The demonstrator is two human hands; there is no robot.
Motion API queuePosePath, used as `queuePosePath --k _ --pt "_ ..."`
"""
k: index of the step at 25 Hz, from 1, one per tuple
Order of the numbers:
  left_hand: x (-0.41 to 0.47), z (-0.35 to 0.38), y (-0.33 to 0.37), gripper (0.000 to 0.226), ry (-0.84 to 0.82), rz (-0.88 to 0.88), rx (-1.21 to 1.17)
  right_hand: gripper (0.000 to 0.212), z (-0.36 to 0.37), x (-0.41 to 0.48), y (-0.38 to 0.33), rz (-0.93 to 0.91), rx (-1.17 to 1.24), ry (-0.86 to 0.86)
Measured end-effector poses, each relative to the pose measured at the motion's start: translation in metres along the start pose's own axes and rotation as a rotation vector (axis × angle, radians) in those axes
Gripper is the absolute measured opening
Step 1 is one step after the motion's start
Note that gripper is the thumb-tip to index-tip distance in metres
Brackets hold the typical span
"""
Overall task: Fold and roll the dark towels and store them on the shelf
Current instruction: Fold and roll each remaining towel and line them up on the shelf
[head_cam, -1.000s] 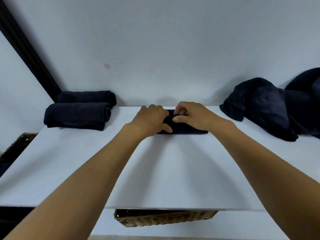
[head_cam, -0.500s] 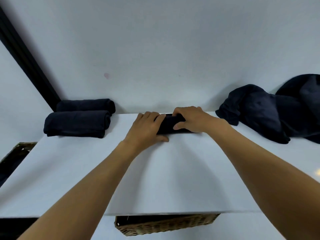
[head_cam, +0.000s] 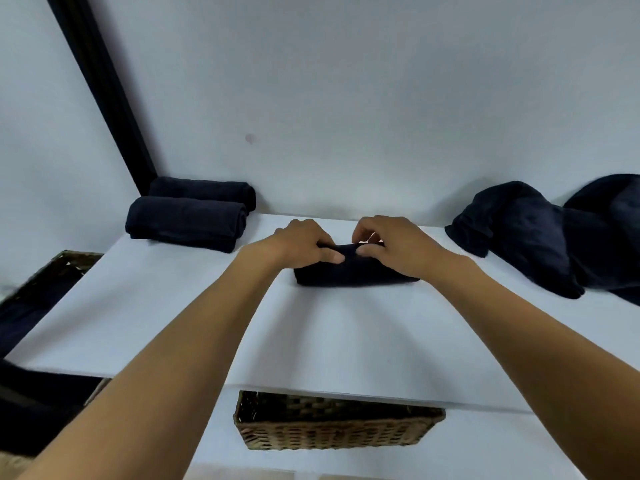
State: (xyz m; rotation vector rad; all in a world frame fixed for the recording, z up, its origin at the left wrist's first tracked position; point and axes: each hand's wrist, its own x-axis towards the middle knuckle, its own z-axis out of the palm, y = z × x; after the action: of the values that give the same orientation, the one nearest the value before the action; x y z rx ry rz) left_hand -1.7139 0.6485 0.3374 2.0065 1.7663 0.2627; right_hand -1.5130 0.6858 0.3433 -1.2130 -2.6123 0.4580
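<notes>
Two bare hands meet over a dark rolled towel (head_cam: 356,275) on a white shelf (head_cam: 346,341), seen from a head camera looking forward and down. It is the only view.

The left hand (head_cam: 304,242) lies on the roll's left part, fingers curled over the top and thumb pressed along the near side. The right hand (head_cam: 398,245) covers the right part, thumb and forefinger pinching a bit of cloth at the top of the roll. Both hands grip the towel; neither is spread wide. The thumb tips nearly touch at the middle. The roll lies lengthwise from left to right, resting on the shelf near its back, close to the pale wall (head_cam: 346,98).

At the back left corner lie two finished rolls (head_cam: 187,223), side by side and touching, one behind the other, well apart from the hands. At the right, against the wall, sits a heap of loose dark towels (head_cam: 540,237), crumpled and unfolded.

A black post (head_cam: 104,88) slants down to the left corner. Below the shelf's front edge a wicker basket (head_cam: 332,431) shows. Part of another basket (head_cam: 52,275) appears at the far left, with dark cloth inside.
</notes>
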Motion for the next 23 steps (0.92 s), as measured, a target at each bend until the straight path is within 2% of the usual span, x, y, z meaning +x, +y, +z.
queuePosePath --k 2,4,5,8,11,13,14,17,18,20,23 --pt "0.002 0.002 0.000 0.029 0.108 0.005 -0.018 0.028 0.009 -0.012 -0.003 -0.134 -0.254 0.126" --pt "0.004 0.006 -0.002 0.022 0.266 0.041 -0.028 0.057 0.019 -0.019 0.003 -0.139 -0.418 0.079" --pt "0.005 0.009 -0.001 0.021 0.348 0.078 0.074 0.062 0.022 -0.016 0.008 -0.118 -0.458 0.052" --pt "0.008 0.019 -0.007 0.046 0.510 0.245 0.475 0.050 0.019 0.005 0.016 -0.035 -0.268 -0.011" --pt "0.006 0.024 -0.024 0.054 0.456 0.372 0.611 0.044 0.005 0.028 0.016 0.107 0.067 -0.187" --pt "0.009 0.024 -0.033 0.054 0.401 0.355 0.577 0.047 0.004 0.031 0.014 0.146 0.130 -0.227" --pt "0.011 0.021 -0.033 0.054 0.396 0.340 0.545 0.051 0.006 0.030 0.013 0.117 0.057 -0.198" --pt "0.022 0.013 -0.033 0.054 0.322 0.302 0.524 0.066 0.012 0.025 0.016 -0.003 -0.375 -0.112" --pt "0.024 0.011 -0.030 0.054 0.280 0.291 0.553 0.067 0.013 0.023 0.015 0.003 -0.435 -0.098" --pt "0.023 0.006 -0.028 0.054 0.232 0.274 0.596 0.063 0.012 0.025 0.007 0.034 -0.416 -0.081" --pt "-0.008 -0.020 -0.036 0.046 0.170 0.212 0.551 0.057 0.010 0.027 -0.032 -0.022 -0.337 -0.065"
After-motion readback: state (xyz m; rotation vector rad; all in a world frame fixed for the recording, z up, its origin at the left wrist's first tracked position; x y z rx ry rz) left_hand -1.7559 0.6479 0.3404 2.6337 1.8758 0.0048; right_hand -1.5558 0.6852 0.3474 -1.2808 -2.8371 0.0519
